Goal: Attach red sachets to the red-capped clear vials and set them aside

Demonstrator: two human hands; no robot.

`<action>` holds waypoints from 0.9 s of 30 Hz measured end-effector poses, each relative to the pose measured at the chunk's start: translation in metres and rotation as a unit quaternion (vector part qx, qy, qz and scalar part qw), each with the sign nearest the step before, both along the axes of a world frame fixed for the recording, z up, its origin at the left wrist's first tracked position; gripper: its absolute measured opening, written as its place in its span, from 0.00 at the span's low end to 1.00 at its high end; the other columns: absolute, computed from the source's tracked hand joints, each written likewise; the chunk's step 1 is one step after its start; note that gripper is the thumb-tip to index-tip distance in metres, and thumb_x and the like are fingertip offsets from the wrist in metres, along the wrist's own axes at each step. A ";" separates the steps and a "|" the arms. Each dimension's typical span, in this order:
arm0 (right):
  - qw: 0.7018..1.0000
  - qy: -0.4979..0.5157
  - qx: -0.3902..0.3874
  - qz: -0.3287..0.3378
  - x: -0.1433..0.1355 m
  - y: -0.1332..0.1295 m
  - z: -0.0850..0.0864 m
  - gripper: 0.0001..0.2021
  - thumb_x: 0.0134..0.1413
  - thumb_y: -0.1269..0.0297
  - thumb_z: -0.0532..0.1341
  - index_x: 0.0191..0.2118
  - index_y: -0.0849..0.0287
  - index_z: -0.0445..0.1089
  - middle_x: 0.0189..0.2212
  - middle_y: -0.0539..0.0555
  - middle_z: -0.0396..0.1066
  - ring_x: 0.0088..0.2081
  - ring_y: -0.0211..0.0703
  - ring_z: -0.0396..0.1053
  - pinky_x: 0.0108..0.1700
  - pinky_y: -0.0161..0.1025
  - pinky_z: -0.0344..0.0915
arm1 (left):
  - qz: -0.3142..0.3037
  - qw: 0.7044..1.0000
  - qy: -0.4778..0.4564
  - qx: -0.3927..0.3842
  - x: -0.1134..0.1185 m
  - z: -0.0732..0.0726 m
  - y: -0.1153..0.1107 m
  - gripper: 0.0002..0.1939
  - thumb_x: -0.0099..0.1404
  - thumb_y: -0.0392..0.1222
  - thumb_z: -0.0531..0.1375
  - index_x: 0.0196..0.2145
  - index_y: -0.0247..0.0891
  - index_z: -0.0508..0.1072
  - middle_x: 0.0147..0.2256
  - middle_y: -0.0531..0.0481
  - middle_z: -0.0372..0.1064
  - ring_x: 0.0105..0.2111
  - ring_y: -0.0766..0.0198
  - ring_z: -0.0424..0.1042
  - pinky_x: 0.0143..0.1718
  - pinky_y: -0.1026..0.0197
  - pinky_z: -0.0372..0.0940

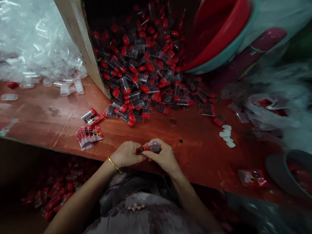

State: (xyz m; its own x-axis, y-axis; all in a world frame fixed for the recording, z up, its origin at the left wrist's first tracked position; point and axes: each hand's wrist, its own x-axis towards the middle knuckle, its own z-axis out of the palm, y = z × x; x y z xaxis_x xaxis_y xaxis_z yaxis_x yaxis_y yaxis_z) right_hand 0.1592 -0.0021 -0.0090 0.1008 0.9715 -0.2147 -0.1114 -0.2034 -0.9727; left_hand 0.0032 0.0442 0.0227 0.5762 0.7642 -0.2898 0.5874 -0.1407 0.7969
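My right hand (165, 159) is closed around a small clear tube with a red cap (155, 147), dark bits showing inside it. Against it, my left hand (126, 154), with a gold bangle at the wrist, pinches a small dark red packet (140, 150); its far end is hidden by my fingers. Both hands meet over the table's front edge. To their left lies a fanned stack of red printed packets (89, 135), and just above that one filled tube (88, 114) rests on another packet.
A cardboard box (76, 39) on its side spills many red-capped tubes (141, 85) onto the wooden table (55, 121). Empty clear tubes (36, 33) are heaped left. At right are a red basin (234, 10), white discs (227, 136) and a grey bucket (277, 170). Filled packets (55, 196) lie in a lower box.
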 end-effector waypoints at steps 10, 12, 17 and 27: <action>0.983 0.099 0.004 -0.155 -0.023 0.008 -0.009 0.16 0.35 0.61 0.69 0.28 0.58 0.63 0.16 0.41 0.65 0.15 0.30 0.63 0.15 0.26 0.60 | 0.380 0.816 -0.385 -0.201 0.012 -0.023 -0.024 0.20 0.42 0.51 0.69 0.28 0.33 0.75 0.25 0.51 0.72 0.23 0.68 0.67 0.29 0.64 0.64; 0.987 0.117 -0.021 -0.111 -0.028 0.007 -0.010 0.15 0.39 0.57 0.67 0.30 0.58 0.63 0.16 0.41 0.64 0.14 0.30 0.63 0.13 0.25 0.59 | 0.437 0.775 -0.408 -0.207 0.016 -0.027 -0.029 0.20 0.41 0.51 0.69 0.26 0.32 0.75 0.23 0.52 0.71 0.22 0.70 0.67 0.28 0.65 0.64; 0.985 0.160 -0.051 -0.027 -0.018 -0.004 -0.005 0.13 0.47 0.52 0.59 0.32 0.57 0.65 0.24 0.45 0.68 0.15 0.34 0.67 0.09 0.27 0.57 | 0.460 0.758 -0.410 -0.214 0.007 -0.019 -0.023 0.21 0.36 0.51 0.71 0.24 0.31 0.75 0.21 0.52 0.71 0.20 0.71 0.66 0.25 0.67 0.63; 0.994 -0.081 0.070 -0.017 -0.006 -0.025 0.010 0.12 0.53 0.59 0.59 0.43 0.55 0.68 0.29 0.49 0.72 0.21 0.36 0.71 0.20 0.30 0.66 | 0.440 0.765 -0.389 -0.265 0.001 -0.006 -0.022 0.22 0.31 0.50 0.72 0.23 0.31 0.76 0.20 0.50 0.73 0.19 0.69 0.68 0.24 0.66 0.64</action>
State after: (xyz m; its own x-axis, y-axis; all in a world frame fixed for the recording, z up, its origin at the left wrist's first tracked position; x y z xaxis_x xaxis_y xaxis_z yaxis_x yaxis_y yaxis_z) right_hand 0.1531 -0.0275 0.0009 0.1566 0.9861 -0.0561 0.0442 -0.0637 -0.9970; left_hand 0.0041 0.0224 0.0168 0.0623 0.8499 -0.5232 -0.4123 0.4993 0.7620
